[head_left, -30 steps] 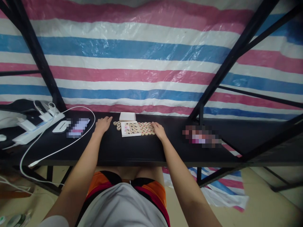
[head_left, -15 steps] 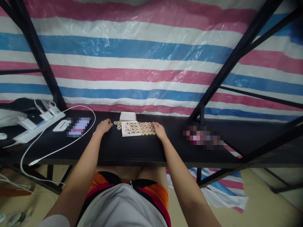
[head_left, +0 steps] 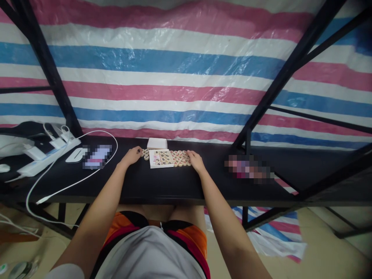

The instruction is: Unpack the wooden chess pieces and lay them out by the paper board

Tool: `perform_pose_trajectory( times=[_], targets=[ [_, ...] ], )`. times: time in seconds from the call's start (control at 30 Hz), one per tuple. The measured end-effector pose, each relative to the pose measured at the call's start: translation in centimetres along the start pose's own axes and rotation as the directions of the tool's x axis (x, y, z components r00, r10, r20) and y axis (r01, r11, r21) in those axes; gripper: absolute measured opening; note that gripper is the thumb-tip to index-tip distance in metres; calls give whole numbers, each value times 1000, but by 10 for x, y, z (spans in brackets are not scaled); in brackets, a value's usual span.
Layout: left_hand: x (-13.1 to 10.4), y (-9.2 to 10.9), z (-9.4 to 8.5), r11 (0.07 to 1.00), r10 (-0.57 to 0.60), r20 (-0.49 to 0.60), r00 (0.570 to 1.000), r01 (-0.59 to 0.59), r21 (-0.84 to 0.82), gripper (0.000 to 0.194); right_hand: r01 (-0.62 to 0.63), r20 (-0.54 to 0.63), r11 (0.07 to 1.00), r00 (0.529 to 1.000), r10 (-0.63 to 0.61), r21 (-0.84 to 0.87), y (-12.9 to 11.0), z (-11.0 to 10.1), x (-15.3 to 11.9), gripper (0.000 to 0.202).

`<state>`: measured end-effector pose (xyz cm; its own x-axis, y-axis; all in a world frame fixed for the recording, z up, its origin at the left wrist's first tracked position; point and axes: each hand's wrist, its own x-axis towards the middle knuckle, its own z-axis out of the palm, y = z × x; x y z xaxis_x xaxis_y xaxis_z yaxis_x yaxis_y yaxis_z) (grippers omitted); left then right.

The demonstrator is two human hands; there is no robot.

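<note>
My left hand (head_left: 133,155) has its fingers curled around a Chinese chess piece at the left end of a small group of black-marked pieces (head_left: 146,157); the fingers partly hide that piece. To the right of this group lies a white open box (head_left: 161,166), with rows of black-marked pieces inside. Several red-marked chess pieces (head_left: 180,158) stand in tight rows against the box's right side. My right hand (head_left: 195,161) rests at the right end of these rows, fingers stretched out and touching the outer pieces.
Behind the box lies a white lid (head_left: 157,143). On the left of the black table (head_left: 162,190) are a blurred phone (head_left: 97,156), a white cable (head_left: 71,186) and a power strip (head_left: 48,157). A blurred item (head_left: 248,169) lies right. Black metal posts (head_left: 267,104) frame the table.
My left hand has moved right, bringing the chess piece at its fingertips up to the small left group. My right hand has stayed in place.
</note>
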<state>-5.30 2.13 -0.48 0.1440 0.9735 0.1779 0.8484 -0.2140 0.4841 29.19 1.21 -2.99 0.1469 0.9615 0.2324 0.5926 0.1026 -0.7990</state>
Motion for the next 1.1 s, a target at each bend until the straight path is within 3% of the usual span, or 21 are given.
perform_pose_trajectory(
  times=[0.17, 0.3, 0.43, 0.5, 0.63, 0.83, 1.1],
  targets=[
    [-2, 2, -3, 1000, 25, -37, 999, -25, -8, 24, -6, -5, 1000, 1000, 7, 21, 1, 0, 0, 44],
    [-8, 20, -1, 985, 151, -49, 987, -154, -73, 26, -5, -7, 1000, 1000, 5, 5, 0, 0, 0, 43],
    [-13, 46, 12, 920, 391, 20, 920, -391, -23, 28, 0, -5, 1000, 1000, 0, 7, 0, 0, 0, 43],
    [-14, 56, 19, 889, 450, 45, 892, -452, 72, 28, -2, -9, 1000, 1000, 2, -2, 0, 0, 0, 43],
    [-15, 62, 27, 877, 437, 75, 896, -443, 188, 31, -7, -13, 1000, 1000, 7, -7, -1, 0, -1, 44],
    [-11, 58, 31, 894, 414, 129, 901, -429, 128, 31, -20, -11, 1000, 1000, 21, 4, -4, 0, -1, 43],
    [-3, 49, 34, 913, 406, 49, 913, -407, 21, 36, 1, -2, 1000, 1000, -1, -5, 2, 1, 1, 45]
  ],
)
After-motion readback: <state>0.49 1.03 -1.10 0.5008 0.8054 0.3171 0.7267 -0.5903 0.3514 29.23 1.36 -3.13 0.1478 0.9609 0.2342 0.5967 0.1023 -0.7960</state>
